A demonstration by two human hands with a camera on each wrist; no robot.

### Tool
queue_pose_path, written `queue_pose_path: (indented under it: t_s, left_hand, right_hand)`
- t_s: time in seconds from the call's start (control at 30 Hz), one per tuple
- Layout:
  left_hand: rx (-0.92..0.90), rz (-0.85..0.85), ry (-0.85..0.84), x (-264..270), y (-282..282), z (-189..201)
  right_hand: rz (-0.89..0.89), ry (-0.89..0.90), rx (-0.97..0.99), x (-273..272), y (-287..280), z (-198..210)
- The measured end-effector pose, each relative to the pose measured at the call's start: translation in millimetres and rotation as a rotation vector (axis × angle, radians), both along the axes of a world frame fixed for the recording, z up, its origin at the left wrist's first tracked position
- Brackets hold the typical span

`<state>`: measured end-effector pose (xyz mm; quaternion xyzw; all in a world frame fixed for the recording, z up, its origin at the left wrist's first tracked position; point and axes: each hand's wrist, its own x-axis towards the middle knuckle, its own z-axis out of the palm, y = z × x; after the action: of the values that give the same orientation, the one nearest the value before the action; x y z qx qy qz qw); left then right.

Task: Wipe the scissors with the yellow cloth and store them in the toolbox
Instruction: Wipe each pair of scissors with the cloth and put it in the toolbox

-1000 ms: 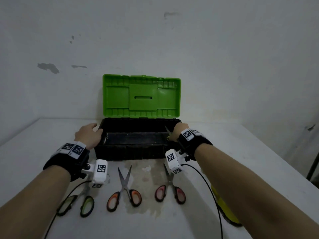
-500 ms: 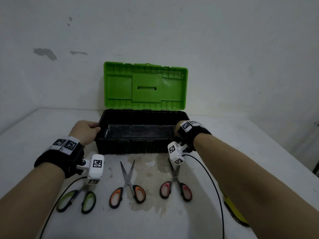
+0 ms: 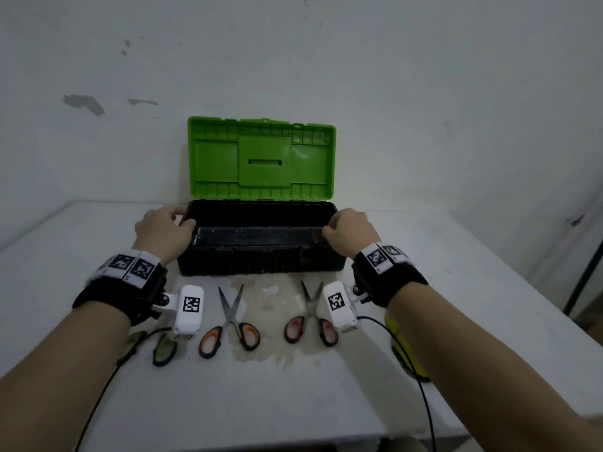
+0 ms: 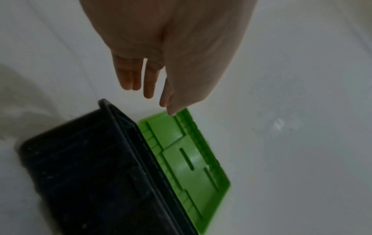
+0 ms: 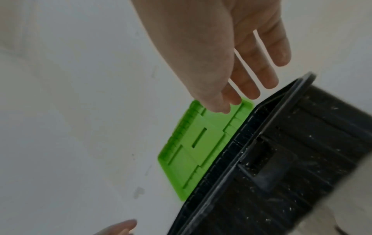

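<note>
The toolbox [image 3: 261, 270] stands at the back of the table, its black base empty and its green lid [image 3: 261, 158] upright. My left hand [image 3: 163, 231] is at its left end and my right hand [image 3: 350, 231] at its right end. The wrist views show the left hand [image 4: 149, 95] and the right hand [image 5: 251, 89] with relaxed fingers just above the rim, holding nothing. Three scissors lie in front of the box: green-handled [image 3: 163, 349], orange-handled [image 3: 230, 324], red-handled [image 3: 311, 321]. The yellow cloth [image 3: 404, 350] lies partly hidden under my right forearm.
The table [image 3: 293, 402] is white, with a stained patch under the scissors. A white wall rises directly behind the toolbox. The table's right edge runs close to the cloth. Cables trail from both wrist cameras across the table's front.
My right hand has moved from the box's front right corner out to its right end. The left hand has shifted slightly along the left end. Box and scissors have stayed put.
</note>
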<state>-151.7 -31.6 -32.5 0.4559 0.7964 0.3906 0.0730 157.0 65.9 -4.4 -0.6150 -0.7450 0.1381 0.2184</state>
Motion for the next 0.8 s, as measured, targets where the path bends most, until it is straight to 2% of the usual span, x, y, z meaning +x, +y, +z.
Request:
queue_pose_path:
  t_s: [0.07, 0.17, 0.37, 0.53, 0.67, 0.8]
  left_hand:
    - [0.075, -0.045, 0.099, 37, -15, 12]
    - [0.113, -0.199, 0.073, 96, -34, 10]
    - [-0.164, -0.388, -0.015, 187, -56, -31]
    - [-0.389, -0.413, 0.095, 212, -59, -50]
    - [-0.467, -0.387, 0.221, 214, -50, -57]
    - [-0.519, -0.398, 0.327, 212, -40, -59]
  right_hand:
    - [0.002, 0.047, 0.018, 27, -29, -4]
    - [-0.045, 0.104, 0.01, 73, -60, -21]
    - [-0.142, 0.07, -0.066, 134, -91, -53]
    - [-0.111, -0.18, -0.036, 144, -95, -70]
    - [-0.096, -0.331, -0.026, 143, -78, -74]
    - [-0.118, -0.403, -0.111, 139, -58, -74]
